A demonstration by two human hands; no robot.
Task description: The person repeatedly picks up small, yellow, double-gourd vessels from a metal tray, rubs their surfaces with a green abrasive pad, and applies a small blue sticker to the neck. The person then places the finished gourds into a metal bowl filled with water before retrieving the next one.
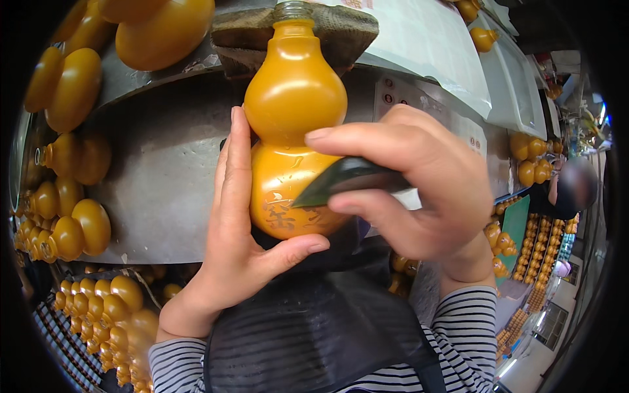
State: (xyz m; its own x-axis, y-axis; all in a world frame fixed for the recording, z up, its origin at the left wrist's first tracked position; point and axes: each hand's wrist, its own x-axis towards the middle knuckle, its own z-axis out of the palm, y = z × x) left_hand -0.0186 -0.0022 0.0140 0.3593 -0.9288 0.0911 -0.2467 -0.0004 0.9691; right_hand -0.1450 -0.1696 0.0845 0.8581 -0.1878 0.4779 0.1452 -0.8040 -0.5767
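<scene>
An amber-yellow gourd-shaped bottle (293,131) fills the centre of the view, held upright close to the camera. It has two rounded bulbs, a small one above a larger one, and a narrow neck reaching up toward a worn wooden block (296,29). Its lower bulb carries dark carved or painted characters, partly scraped.

The left hand (244,223) is wrapped around the lower bulb: fingers flat up the left side, thumb hooked beneath, gripping it firmly. The right hand (419,187) is closed in a pinch around a dark, pointed blade (341,180), forefinger along the top, thumb below. The blade tip touches the lower bulb just above the markings.

To work the surface well, the judgement here is that the left hand should keep the gourd braced and unmoving, while the blade stays at a shallow angle with light, short strokes, so the tip does not slip toward the supporting thumb or gouge the smooth skin.

Count: one gourd in hand, one blade, two hands. Behind sits a grey metal surface (164,170). Many more gourd bottles (72,229) lie around it: roughly a dozen loose ones at the left and top edges, and dozens more, too small to count exactly, packed in rows at lower left and far right. Both wrists wear striped sleeves (465,327); a dark mesh fabric (308,334) covers the lower centre. One other person (570,190) stands well apart at the right.
</scene>
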